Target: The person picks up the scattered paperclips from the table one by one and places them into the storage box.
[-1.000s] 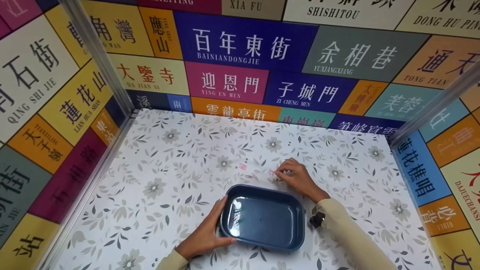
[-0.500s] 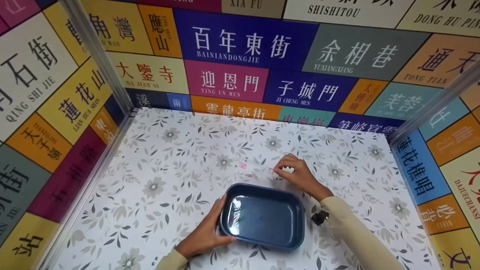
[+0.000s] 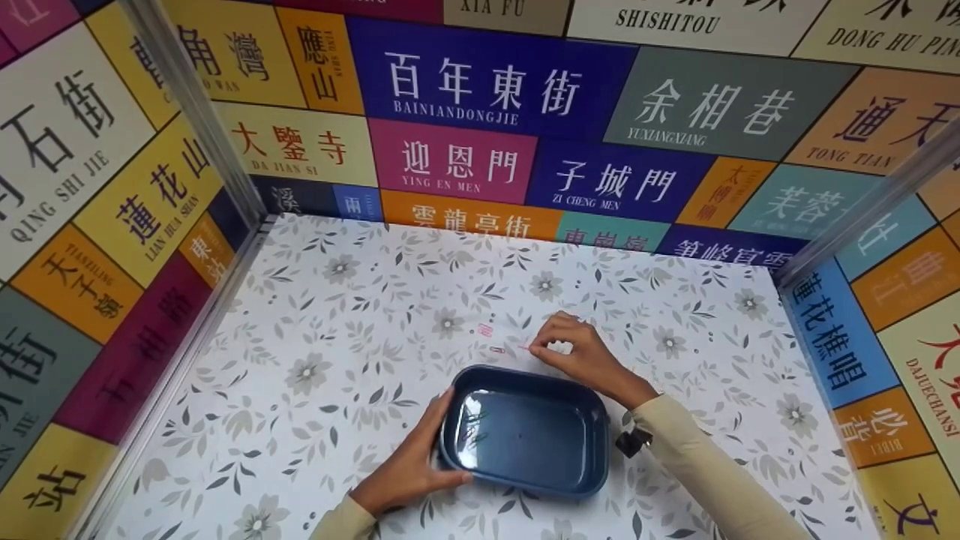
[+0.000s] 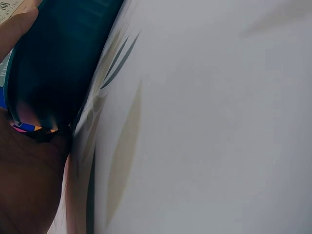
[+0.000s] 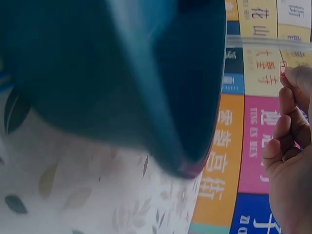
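My left hand (image 3: 405, 469) grips a dark blue rectangular plastic box (image 3: 525, 491) by its left end, fingers along the outer wall and thumb at the near rim. Nothing shows inside the box but a shiny reflection. Beyond the far rim, my right hand (image 3: 581, 352) pinches a small pink paper clip (image 5: 283, 69) between thumb and forefinger, its other fingers curled. Just left of those fingertips lies a dark red paper clip (image 3: 497, 350) on the table. A small pink patch of thin lines (image 3: 485, 330) lies a little farther back.
A white cloth with grey flowers and leaves covers the table (image 3: 360, 322). Colourful sign-printed panels (image 3: 480, 90) wall it at the back and both sides, with metal posts (image 3: 217, 127) at the corners. A black wrist device (image 3: 634, 439) sits by the right sleeve.
My right hand, with the pink paper clip, has moved left towards the dark red one on the table. The left hand and the box have stayed in place.
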A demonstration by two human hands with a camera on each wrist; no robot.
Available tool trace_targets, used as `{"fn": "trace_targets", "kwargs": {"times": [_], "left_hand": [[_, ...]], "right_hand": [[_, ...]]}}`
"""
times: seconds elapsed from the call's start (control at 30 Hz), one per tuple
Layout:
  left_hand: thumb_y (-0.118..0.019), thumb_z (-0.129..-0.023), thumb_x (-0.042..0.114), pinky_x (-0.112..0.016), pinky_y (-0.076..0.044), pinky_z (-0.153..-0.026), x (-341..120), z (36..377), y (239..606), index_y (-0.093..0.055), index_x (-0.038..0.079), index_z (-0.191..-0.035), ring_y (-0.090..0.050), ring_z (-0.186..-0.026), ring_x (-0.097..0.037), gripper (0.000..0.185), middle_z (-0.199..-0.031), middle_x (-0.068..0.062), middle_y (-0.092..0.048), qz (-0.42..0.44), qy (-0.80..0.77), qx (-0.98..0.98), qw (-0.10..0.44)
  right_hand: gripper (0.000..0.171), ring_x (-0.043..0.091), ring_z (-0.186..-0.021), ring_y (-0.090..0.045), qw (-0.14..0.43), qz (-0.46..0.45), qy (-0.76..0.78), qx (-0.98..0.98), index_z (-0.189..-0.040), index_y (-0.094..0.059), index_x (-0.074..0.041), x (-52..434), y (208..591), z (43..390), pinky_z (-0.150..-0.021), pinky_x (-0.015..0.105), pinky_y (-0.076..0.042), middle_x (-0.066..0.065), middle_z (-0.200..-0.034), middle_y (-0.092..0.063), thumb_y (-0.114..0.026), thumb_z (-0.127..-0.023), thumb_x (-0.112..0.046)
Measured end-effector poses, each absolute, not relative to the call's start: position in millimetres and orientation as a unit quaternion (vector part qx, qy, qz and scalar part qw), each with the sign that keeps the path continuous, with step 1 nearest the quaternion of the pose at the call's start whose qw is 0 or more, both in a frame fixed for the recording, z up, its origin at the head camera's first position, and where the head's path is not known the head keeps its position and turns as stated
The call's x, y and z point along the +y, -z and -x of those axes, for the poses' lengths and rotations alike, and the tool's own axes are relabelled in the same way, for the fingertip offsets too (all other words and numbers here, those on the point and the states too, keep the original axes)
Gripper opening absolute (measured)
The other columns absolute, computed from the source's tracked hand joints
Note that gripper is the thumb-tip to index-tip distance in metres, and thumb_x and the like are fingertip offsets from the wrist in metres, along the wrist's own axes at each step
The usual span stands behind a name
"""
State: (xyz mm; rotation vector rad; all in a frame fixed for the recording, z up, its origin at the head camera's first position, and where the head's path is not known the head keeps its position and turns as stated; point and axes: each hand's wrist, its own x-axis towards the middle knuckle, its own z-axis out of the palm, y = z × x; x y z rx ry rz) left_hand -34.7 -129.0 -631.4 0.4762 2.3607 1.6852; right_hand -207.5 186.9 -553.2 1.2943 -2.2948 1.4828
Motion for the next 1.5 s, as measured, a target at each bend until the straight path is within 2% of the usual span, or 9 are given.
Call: {"fn": "trace_targets", "kwargs": {"times": [0.03, 0.2, 0.47, 0.7, 1.07, 1.37, 1.5], "left_hand": [[-0.096, -0.085, 0.045, -0.072, -0.013, -0.129, -129, 35, 631, -0.010, 0.030, -0.180, -0.009, -0.167, -0.045, 0.128, -0.184, -0.015, -0.013, -0.161, -0.571, 0.799, 0.101], [-0.095, -0.085, 0.044, -0.071, -0.013, -0.130, -128, 35, 630, -0.010, 0.030, -0.180, -0.009, -0.167, -0.043, 0.128, -0.184, -0.014, -0.012, -0.164, -0.577, 0.793, 0.103], [-0.096, -0.084, 0.042, -0.069, -0.015, -0.130, -129, 37, 632, -0.010, 0.027, -0.180, -0.012, -0.167, -0.040, 0.129, -0.184, -0.014, -0.013, -0.175, -0.579, 0.790, 0.095], [-0.097, -0.084, 0.042, -0.066, -0.017, -0.131, -128, 37, 629, -0.011, 0.029, -0.180, -0.016, -0.167, -0.034, 0.129, -0.184, -0.011, -0.015, -0.172, -0.585, 0.787, 0.098], [-0.097, -0.083, 0.039, -0.068, -0.014, -0.130, -129, 35, 629, -0.010, 0.029, -0.180, -0.014, -0.166, -0.041, 0.130, -0.183, -0.018, -0.013, -0.169, -0.587, 0.786, 0.099], [-0.097, -0.084, 0.038, -0.069, -0.014, -0.130, -129, 35, 630, -0.009, 0.029, -0.180, -0.014, -0.166, -0.043, 0.130, -0.183, -0.019, -0.013, -0.168, -0.587, 0.785, 0.105], [-0.095, -0.085, 0.041, -0.069, -0.014, -0.130, -129, 36, 630, -0.009, 0.030, -0.180, -0.012, -0.166, -0.042, 0.128, -0.183, -0.018, -0.013, -0.168, -0.585, 0.786, 0.109]], "right_hand": [[0.021, 0.025, -0.087, -0.063, 0.057, -0.432, -0.492, -0.754, -0.096, -0.086, -0.014, 184, 553, 206, -0.081, 0.033, -0.049, 0.003, -0.089, -0.074, -0.083, -0.093, 0.006], [0.021, 0.024, -0.087, -0.062, 0.053, -0.446, -0.492, -0.746, -0.096, -0.086, -0.015, 173, 552, 198, -0.081, 0.032, -0.048, 0.002, -0.090, -0.074, -0.084, -0.093, 0.005], [0.013, 0.025, -0.089, -0.063, 0.035, -0.460, -0.492, -0.739, -0.095, -0.085, -0.007, 157, 555, 190, -0.081, 0.034, -0.052, 0.004, -0.091, -0.075, -0.085, -0.092, 0.006], [0.016, 0.025, -0.089, -0.064, 0.029, -0.488, -0.489, -0.722, -0.097, -0.085, -0.010, 145, 557, 181, -0.081, 0.033, -0.053, 0.004, -0.092, -0.076, -0.085, -0.093, 0.005], [0.015, 0.028, -0.090, -0.067, 0.023, -0.504, -0.497, -0.706, -0.098, -0.085, -0.005, 131, 568, 169, -0.084, 0.034, -0.054, 0.007, -0.093, -0.077, -0.086, -0.089, 0.007], [0.003, 0.025, -0.092, -0.068, 0.004, -0.499, -0.497, -0.710, -0.097, -0.085, -0.003, 123, 571, 164, -0.086, 0.033, -0.057, 0.005, -0.092, -0.076, -0.085, -0.094, -0.003], [0.005, 0.026, -0.091, -0.068, 0.011, -0.504, -0.498, -0.706, -0.095, -0.084, -0.001, 121, 576, 164, -0.085, 0.033, -0.056, 0.005, -0.091, -0.076, -0.086, -0.095, -0.006]]}}
